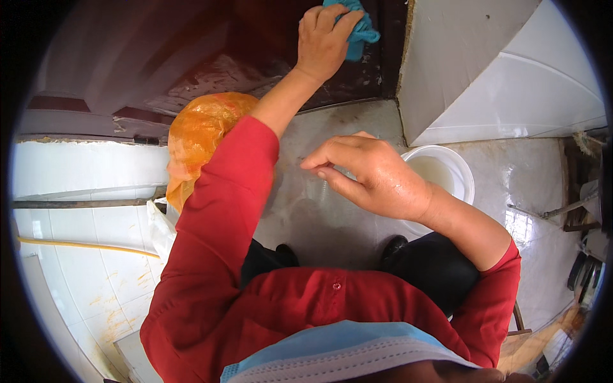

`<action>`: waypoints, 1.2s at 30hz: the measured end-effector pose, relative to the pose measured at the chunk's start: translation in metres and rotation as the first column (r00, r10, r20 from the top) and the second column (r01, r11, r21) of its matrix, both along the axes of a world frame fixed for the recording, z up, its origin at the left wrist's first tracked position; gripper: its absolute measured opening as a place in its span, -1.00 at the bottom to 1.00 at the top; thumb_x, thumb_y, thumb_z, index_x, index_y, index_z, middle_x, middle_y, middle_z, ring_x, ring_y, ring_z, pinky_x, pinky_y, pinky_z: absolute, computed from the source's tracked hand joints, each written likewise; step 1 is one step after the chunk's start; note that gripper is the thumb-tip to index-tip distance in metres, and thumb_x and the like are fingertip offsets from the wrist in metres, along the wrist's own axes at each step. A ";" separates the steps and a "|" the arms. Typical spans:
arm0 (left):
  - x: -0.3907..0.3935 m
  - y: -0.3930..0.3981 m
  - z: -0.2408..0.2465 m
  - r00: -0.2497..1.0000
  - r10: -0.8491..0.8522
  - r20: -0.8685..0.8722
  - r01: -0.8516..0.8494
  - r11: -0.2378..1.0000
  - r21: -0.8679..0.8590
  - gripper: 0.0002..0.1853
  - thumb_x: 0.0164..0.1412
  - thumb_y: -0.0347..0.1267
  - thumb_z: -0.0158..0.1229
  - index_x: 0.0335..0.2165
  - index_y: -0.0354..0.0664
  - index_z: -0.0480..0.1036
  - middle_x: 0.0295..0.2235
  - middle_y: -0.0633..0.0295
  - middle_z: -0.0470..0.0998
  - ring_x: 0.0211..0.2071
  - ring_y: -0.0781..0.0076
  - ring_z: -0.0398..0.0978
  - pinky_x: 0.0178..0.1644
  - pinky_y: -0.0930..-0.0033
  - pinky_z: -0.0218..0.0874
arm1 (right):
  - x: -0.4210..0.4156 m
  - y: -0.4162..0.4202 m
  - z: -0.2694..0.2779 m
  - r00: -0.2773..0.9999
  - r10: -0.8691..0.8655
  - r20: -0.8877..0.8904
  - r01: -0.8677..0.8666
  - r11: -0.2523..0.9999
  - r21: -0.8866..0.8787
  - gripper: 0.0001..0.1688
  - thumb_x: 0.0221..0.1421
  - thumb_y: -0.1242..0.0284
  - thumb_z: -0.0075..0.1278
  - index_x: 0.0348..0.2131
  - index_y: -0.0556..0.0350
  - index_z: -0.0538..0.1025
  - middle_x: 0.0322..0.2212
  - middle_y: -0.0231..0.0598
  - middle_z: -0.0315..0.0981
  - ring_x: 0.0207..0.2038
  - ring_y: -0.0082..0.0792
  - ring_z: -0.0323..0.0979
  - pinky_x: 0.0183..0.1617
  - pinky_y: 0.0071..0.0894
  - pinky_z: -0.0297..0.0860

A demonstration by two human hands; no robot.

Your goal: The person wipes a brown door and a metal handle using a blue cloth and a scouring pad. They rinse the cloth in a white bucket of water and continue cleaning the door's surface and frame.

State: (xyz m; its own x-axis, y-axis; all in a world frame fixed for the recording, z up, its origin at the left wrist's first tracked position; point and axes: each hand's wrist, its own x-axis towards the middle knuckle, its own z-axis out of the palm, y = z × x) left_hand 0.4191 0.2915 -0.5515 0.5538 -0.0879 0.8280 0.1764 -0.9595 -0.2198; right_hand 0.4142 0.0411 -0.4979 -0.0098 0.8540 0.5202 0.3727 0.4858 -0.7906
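My left hand (324,40) reaches far forward, its fingers over a crumpled turquoise cloth (359,33) pressed on a glossy dark maroon door (191,43). Pale streaks and wet-looking smears mark the lower door. Held in mid-air over the floor, my right hand (371,172) is wet and has nothing in it; its fingers are loosely bent, with a gap between thumb and forefinger. Partly behind that wrist stands a white plastic bucket (467,179) with cloudy liquid inside.
An orange woven bag (203,127) bulges against the door at left, next to a white plastic bag (160,227). A yellow hose (91,244) runs along the white tiles. A pale wall (450,62) edges the door at right. Behind the bucket spreads the grey floor (488,158).
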 end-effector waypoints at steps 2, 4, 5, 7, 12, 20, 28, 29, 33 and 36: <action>0.009 0.010 -0.012 0.997 -0.032 -0.075 0.040 0.994 0.106 -0.62 0.00 -0.45 0.13 -0.15 0.11 0.51 -0.16 0.40 0.41 -0.12 0.24 0.34 -0.10 0.22 0.21 | 0.000 0.001 -0.002 1.000 -0.009 -0.010 0.009 1.000 0.004 -0.86 0.07 0.57 0.06 -0.29 0.11 0.51 -0.42 -0.16 0.55 -0.32 -0.03 0.52 -0.24 -0.10 0.39; -0.001 0.014 -0.045 0.960 0.015 -0.280 0.053 0.971 0.233 -0.66 0.03 -0.41 0.11 -0.16 0.11 0.50 -0.14 0.41 0.40 -0.11 0.26 0.34 -0.08 0.24 0.20 | 0.003 -0.001 -0.003 1.000 -0.004 0.002 0.004 0.998 -0.059 -0.86 0.07 0.57 0.06 -0.29 0.11 0.51 -0.40 -0.15 0.55 -0.30 -0.03 0.52 -0.24 -0.10 0.39; -0.010 0.014 -0.063 0.912 0.109 -0.394 0.003 0.962 0.273 -0.70 0.08 -0.35 0.08 -0.15 0.11 0.49 -0.11 0.43 0.40 -0.08 0.29 0.34 -0.07 0.27 0.20 | 0.003 -0.002 -0.005 1.000 0.004 0.026 -0.001 0.994 -0.105 -0.84 0.08 0.58 0.06 -0.26 0.11 0.53 -0.38 -0.18 0.56 -0.28 -0.09 0.52 -0.21 -0.16 0.39; -0.032 0.008 -0.093 0.711 0.206 -0.672 -0.117 0.977 0.177 -0.70 0.10 -0.37 0.07 -0.15 0.08 0.52 -0.08 0.39 0.41 -0.04 0.27 0.34 -0.02 0.25 0.22 | 0.007 -0.003 -0.005 0.996 0.026 0.082 -0.010 0.982 -0.187 -0.79 0.10 0.61 0.06 -0.21 0.10 0.55 -0.34 -0.25 0.57 -0.24 -0.20 0.54 -0.15 -0.26 0.38; -0.083 0.002 -0.146 0.445 0.190 -0.875 -0.565 0.818 -0.109 -0.67 0.09 -0.41 0.10 -0.13 -0.02 0.55 -0.05 0.24 0.42 0.01 0.14 0.34 0.05 0.13 0.26 | 0.019 -0.006 -0.002 0.978 -0.205 -0.037 0.204 0.979 -0.027 -0.83 0.19 0.59 0.02 -0.20 0.23 0.55 -0.35 -0.26 0.57 -0.22 -0.40 0.53 -0.06 -0.43 0.38; -0.157 -0.031 -0.124 0.685 -0.155 -0.712 -0.597 0.440 -0.671 -0.58 0.11 -0.37 0.10 -0.01 -0.12 0.47 -0.02 0.04 0.43 0.03 -0.06 0.37 0.10 0.09 0.26 | 0.107 -0.063 -0.138 0.831 0.218 0.511 0.402 0.399 -0.824 -0.72 0.15 0.43 -0.10 -0.37 0.29 0.56 -0.45 -0.11 0.59 -0.33 -0.19 0.56 -0.18 -0.13 0.43; -0.207 -0.074 -0.056 0.885 -0.355 -0.300 -0.361 -0.119 -0.925 -0.66 0.10 -0.44 0.15 -0.12 -0.35 0.44 -0.23 0.11 0.53 -0.21 0.33 0.52 -0.11 0.31 0.35 | 0.089 -0.150 -0.332 0.673 0.401 0.622 0.521 0.340 -0.783 -0.51 -0.01 0.34 0.07 -0.13 0.33 0.50 -0.15 0.31 0.48 0.01 0.09 0.46 0.11 -0.03 0.37; -0.217 -0.074 -0.059 0.901 -0.378 -0.213 -0.326 -0.267 -0.907 -0.67 0.11 -0.44 0.14 -0.13 -0.37 0.43 -0.27 0.14 0.53 -0.25 0.40 0.52 -0.15 0.34 0.36 | 0.092 -0.152 -0.348 0.634 0.514 0.579 0.480 0.326 -0.815 -0.36 0.01 0.31 0.09 0.06 0.27 0.43 -0.08 0.22 0.49 0.01 0.08 0.47 0.15 -0.03 0.36; -0.243 -0.088 -0.037 0.908 -0.353 -0.227 -0.345 -0.320 -0.882 -0.65 0.20 -0.47 0.11 -0.02 -0.27 0.39 -0.24 0.21 0.54 -0.23 0.45 0.53 -0.13 0.35 0.39 | 0.084 -0.149 -0.341 0.661 0.542 0.520 0.454 0.263 -0.851 -0.46 -0.17 0.22 0.19 -0.23 0.28 0.61 -0.26 0.21 0.56 -0.13 0.07 0.54 0.04 -0.08 0.41; -0.263 -0.095 -0.024 0.927 -0.314 -0.207 -0.326 -0.401 -0.856 -0.64 0.19 -0.47 0.11 -0.02 -0.27 0.39 -0.22 0.20 0.54 -0.22 0.45 0.52 -0.11 0.34 0.39 | 0.073 -0.131 -0.290 0.708 0.456 0.539 0.467 0.270 -0.842 -0.51 -0.22 0.24 0.21 -0.30 0.23 0.65 -0.31 0.23 0.57 -0.17 0.06 0.55 -0.01 -0.09 0.43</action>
